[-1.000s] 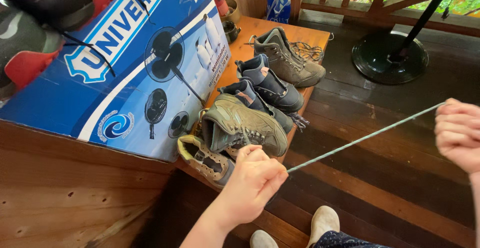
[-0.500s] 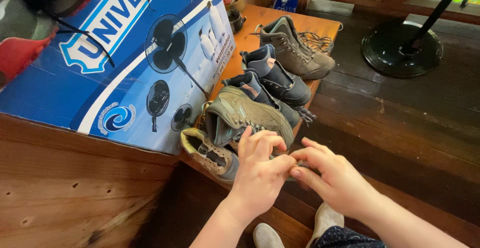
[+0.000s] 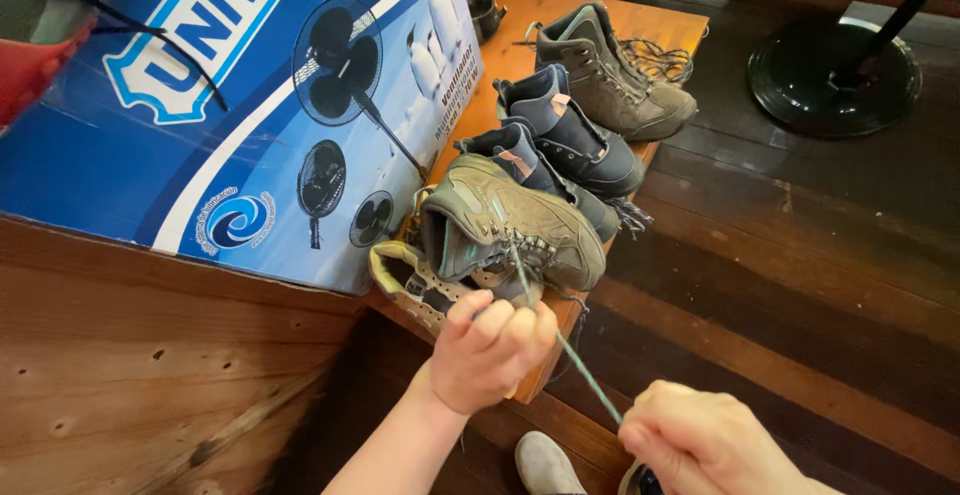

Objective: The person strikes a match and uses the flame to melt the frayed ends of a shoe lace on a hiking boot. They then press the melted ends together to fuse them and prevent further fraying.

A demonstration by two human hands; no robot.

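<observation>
Nearest to us, our right hand is closed, its fingers pinching the end of a thin grey-green lace that runs taut up to the olive hiking boot. Just beside it, our left hand curls shut at the edge of the wooden counter, its fingers folded near where the lace leaves the boot; we cannot tell whether they grip the lace itself. The olive boot lies on the counter, resting partly on a tan shoe. Beyond it stand two dark blue boots, then a grey-brown boot. A large blue fan box leans at the left, and a round black stand base sits on the dark floor.
</observation>
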